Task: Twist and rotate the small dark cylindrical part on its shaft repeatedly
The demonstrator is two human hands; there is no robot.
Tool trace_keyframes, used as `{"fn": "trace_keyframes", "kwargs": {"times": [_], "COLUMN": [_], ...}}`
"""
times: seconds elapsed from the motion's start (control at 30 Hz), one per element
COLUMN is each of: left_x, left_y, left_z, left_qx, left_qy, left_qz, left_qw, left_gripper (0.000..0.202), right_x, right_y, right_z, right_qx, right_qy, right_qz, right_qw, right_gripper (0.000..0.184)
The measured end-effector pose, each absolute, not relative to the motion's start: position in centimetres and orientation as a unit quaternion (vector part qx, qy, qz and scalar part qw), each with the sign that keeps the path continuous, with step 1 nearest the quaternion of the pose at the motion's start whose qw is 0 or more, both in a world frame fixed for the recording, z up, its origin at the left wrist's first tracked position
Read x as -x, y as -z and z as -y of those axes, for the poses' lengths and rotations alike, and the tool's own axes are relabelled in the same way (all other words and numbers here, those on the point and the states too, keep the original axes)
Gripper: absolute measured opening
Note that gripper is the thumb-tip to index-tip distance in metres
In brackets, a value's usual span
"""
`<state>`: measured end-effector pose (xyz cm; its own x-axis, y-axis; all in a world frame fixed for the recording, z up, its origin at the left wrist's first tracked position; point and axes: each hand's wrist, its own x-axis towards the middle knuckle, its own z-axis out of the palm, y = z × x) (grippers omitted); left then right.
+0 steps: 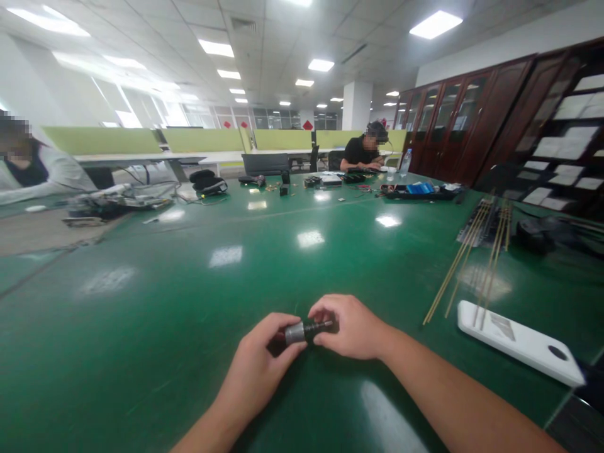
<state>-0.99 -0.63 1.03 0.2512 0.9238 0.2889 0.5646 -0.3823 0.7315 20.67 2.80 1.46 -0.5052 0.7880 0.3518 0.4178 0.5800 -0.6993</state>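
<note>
My left hand (258, 355) grips the grey cylinder end of a small part (296, 333) between thumb and fingers, just above the green table (198, 308). The part lies nearly level, with a dark ribbed middle and a thin metal tip pointing right. Around that tip curve the fingers of my right hand (349, 327), thumb and forefinger apart on either side of it. A small gap seems to show there, though contact farther inside the hand is hidden.
Thin tan rods (460, 267) and a white slab-shaped object (519, 340) lie to the right. Cables and devices (117, 200) are piled at the far left. A person (365, 151) sits across the table near a water bottle (406, 163); another person (33, 163) is at left.
</note>
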Motion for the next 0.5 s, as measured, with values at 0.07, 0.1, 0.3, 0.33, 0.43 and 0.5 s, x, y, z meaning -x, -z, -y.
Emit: {"fn": "trace_keyframes", "kwargs": {"times": [0.07, 0.1, 0.3, 0.33, 0.43, 0.5], "left_x": [0.98, 0.98, 1.03, 1.02, 0.94, 0.87], "left_y": [-1.04, -1.04, -0.91, -0.90, -0.96, -1.04], "left_z": [0.73, 0.76, 0.61, 0.58, 0.55, 0.59], "left_qx": [-0.752, -0.753, -0.757, -0.757, -0.758, -0.754], "left_qy": [-0.357, -0.357, -0.349, -0.348, -0.346, -0.346], "left_qz": [-0.492, -0.490, -0.490, -0.491, -0.495, -0.501], "left_qw": [0.255, 0.256, 0.255, 0.254, 0.248, 0.247], "left_gripper": [0.019, 0.018, 0.020, 0.021, 0.022, 0.022], "right_x": [-20.66, -20.65, -20.45, -20.41, -20.34, -20.33], "right_y": [-1.49, -1.49, -1.18, -1.14, -1.09, -1.08], "right_z": [-2.73, -2.73, -2.85, -2.85, -2.83, -2.82], "right_qx": [0.365, 0.363, 0.358, 0.360, 0.363, 0.363], "right_qy": [-0.267, -0.263, -0.263, -0.263, -0.264, -0.266], "right_qz": [0.828, 0.831, 0.836, 0.835, 0.834, 0.833], "right_qw": [0.333, 0.330, 0.321, 0.321, 0.320, 0.321], "right_gripper": [0.024, 0.022, 0.016, 0.015, 0.014, 0.014]}}
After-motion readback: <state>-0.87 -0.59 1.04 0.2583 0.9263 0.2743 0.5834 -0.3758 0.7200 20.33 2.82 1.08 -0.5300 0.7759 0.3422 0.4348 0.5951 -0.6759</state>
